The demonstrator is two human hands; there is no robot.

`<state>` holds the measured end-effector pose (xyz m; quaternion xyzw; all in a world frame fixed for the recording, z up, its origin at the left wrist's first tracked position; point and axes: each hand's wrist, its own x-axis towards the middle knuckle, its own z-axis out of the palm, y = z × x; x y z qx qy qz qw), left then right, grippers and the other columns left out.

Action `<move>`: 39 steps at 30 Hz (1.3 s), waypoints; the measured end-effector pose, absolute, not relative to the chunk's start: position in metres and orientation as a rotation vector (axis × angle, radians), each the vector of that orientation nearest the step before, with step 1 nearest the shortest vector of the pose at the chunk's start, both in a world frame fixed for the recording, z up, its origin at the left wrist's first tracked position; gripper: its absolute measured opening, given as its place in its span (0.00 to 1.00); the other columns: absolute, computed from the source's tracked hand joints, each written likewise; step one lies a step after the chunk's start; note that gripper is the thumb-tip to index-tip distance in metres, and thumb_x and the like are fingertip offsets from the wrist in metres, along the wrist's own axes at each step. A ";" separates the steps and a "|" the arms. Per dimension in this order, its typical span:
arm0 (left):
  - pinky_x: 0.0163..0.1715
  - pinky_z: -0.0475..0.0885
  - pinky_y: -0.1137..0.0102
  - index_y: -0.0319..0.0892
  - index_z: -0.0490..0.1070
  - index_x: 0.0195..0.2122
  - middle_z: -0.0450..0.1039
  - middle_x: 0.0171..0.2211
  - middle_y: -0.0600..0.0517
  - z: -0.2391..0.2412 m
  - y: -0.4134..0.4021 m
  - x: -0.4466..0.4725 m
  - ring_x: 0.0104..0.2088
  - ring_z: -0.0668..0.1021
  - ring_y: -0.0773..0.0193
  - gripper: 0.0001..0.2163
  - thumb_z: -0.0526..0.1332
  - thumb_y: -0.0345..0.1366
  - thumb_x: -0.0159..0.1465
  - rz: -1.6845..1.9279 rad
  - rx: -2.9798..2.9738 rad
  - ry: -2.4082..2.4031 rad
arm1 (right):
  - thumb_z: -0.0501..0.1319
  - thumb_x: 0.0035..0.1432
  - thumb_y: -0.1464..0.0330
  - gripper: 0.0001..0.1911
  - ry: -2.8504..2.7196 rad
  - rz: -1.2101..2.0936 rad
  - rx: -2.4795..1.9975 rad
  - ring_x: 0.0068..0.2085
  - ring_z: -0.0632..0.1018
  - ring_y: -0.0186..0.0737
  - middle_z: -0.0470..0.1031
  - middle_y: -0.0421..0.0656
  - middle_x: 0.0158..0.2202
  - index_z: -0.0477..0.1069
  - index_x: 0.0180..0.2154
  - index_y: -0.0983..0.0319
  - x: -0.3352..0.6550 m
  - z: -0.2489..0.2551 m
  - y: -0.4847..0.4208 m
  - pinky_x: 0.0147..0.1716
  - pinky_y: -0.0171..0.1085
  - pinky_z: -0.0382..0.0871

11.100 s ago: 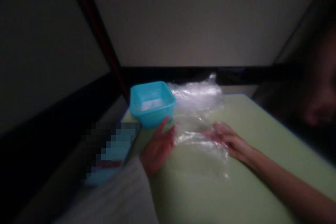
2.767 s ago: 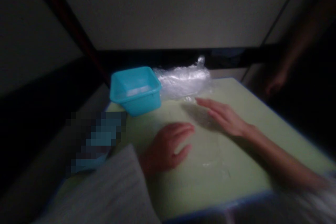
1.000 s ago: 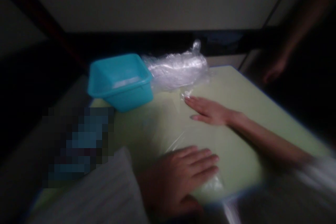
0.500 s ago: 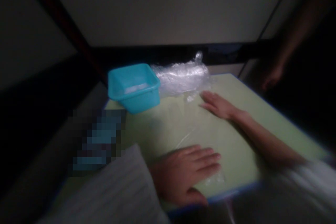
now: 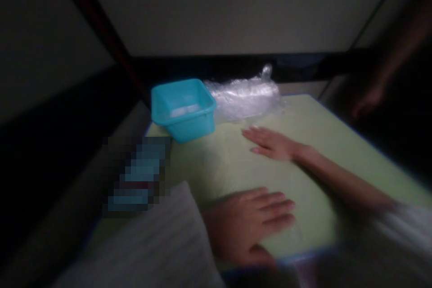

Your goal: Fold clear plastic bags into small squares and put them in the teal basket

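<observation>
- On the pale green worktop (image 5: 354, 157), near its blue-edged front, my left hand (image 5: 248, 227) is palm down, released, fingers spread, thumb by the edge.
- Farther in and to the right, my right hand (image 5: 273, 144) is also released and flattened, fingers together, thumb apart, fingertips pointing left.
- Clear plastic film (image 5: 236, 166) lies on the surface around and between my hands. Outline is faint; can't tell exactly where it ends.
- Turquoise tub (image 5: 192, 128) is upright at the far left, something whitish (image 5: 185, 110) on its bottom, too blurred to identify.
- Crumpled bundle of clear plastic (image 5: 246, 99) is at the back, just right of the tub, beyond my right hand.
- Pixelated blue-grey item (image 5: 143, 166) is at the left side, beyond my light ribbed sleeve (image 5: 151, 238).
- Another person's hand (image 5: 369, 99) hangs past the far right side, dim and blurred.
</observation>
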<state>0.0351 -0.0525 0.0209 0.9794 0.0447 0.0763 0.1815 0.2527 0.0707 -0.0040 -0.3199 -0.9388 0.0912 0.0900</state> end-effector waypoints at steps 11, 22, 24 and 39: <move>0.63 0.43 0.59 0.35 0.49 0.63 0.46 0.65 0.43 0.021 -0.053 0.036 0.65 0.49 0.54 0.29 0.47 0.50 0.66 0.182 2.785 0.123 | 0.39 0.63 0.49 0.32 -2.707 0.156 -1.208 0.64 0.53 0.49 0.50 0.43 0.64 0.47 0.63 0.56 0.262 -0.007 0.094 0.61 0.54 0.45; 0.63 0.44 0.59 0.34 0.46 0.64 0.40 0.65 0.40 0.024 -0.051 0.033 0.65 0.48 0.53 0.36 0.48 0.56 0.63 0.232 2.751 0.132 | 0.45 0.64 0.56 0.28 -2.522 0.019 -1.108 0.62 0.57 0.52 0.57 0.52 0.62 0.59 0.59 0.65 0.262 0.000 0.083 0.58 0.54 0.54; 0.63 0.45 0.59 0.33 0.49 0.63 0.45 0.64 0.40 0.023 -0.051 0.033 0.64 0.50 0.54 0.34 0.48 0.54 0.63 0.260 2.728 0.132 | 0.46 0.65 0.57 0.27 -2.533 0.013 -1.038 0.63 0.55 0.51 0.56 0.50 0.62 0.58 0.59 0.63 0.259 0.006 0.077 0.59 0.54 0.51; 0.59 0.55 0.60 0.34 0.57 0.59 0.68 0.54 0.40 0.019 -0.046 0.030 0.58 0.66 0.55 0.26 0.50 0.46 0.65 0.365 2.656 0.059 | 0.46 0.65 0.55 0.30 -2.905 0.291 -0.881 0.64 0.52 0.48 0.48 0.45 0.65 0.44 0.64 0.57 0.244 0.013 0.051 0.60 0.55 0.46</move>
